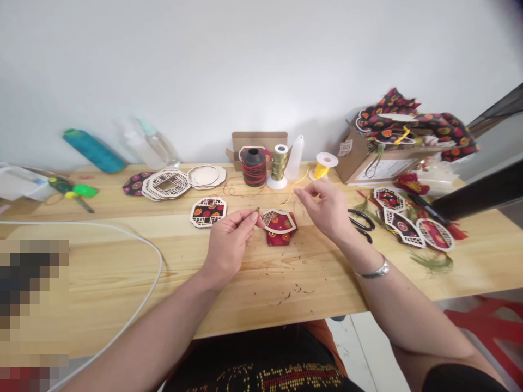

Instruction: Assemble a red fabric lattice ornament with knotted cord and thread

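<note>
My left hand point(232, 237) is closed in a pinch. A tiny dark-gold piece shows at its fingertips, too small to name. Just right of these fingers, a fan-shaped wooden frame backed with red patterned fabric point(281, 228) lies on the table, its left edge close to the fingertips. My right hand point(322, 207), with a silver bracelet on the wrist, is raised to the right of that piece, its thumb and fingers pressed together. A thin yellow cord point(302, 178) passes by its fingertips; whether they grip it I cannot make out. An octagonal fabric-filled frame point(208, 212) lies beyond my left hand.
Behind the hands stand a red-and-black thread spool point(254, 169), a gold spool point(280, 163), a white bottle point(296, 158) and a yellow spool point(322, 166). Black-handled scissors point(362, 220) lie beside my right wrist. A fabric-filled cardboard box point(351, 155) stands right; a white cable point(157, 256) curves left.
</note>
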`<state>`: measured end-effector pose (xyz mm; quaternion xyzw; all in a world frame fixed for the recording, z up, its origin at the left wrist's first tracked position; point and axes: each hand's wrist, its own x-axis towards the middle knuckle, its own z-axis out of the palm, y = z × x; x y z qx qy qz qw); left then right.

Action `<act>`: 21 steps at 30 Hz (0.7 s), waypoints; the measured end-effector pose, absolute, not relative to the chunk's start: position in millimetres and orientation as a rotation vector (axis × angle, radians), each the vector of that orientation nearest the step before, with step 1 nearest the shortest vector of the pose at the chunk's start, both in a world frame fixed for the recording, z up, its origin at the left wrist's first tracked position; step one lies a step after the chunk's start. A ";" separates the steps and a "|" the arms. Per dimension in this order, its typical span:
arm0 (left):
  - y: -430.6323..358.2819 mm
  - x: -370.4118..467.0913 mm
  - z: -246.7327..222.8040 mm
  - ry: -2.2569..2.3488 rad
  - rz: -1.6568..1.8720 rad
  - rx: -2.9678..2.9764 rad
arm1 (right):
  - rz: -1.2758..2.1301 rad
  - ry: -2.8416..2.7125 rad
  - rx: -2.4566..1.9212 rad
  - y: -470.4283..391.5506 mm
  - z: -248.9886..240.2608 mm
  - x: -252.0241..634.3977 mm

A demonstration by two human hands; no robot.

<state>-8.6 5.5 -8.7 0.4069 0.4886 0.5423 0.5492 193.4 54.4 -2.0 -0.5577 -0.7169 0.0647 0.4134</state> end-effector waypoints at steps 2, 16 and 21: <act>6.6 -9.2 -9.5 1.179 1.288 0.952 | 0.139 -1.939 -1.377 57.5 -3.6 193.2; 6.3 -8.8 -7.1 1.150 1.277 0.927 | -0.286 -2.841 -1.328 77.0 12.9 158.8; 5.9 -8.5 -4.5 1.150 1.260 0.919 | -0.202 -2.818 -1.321 76.7 9.8 160.7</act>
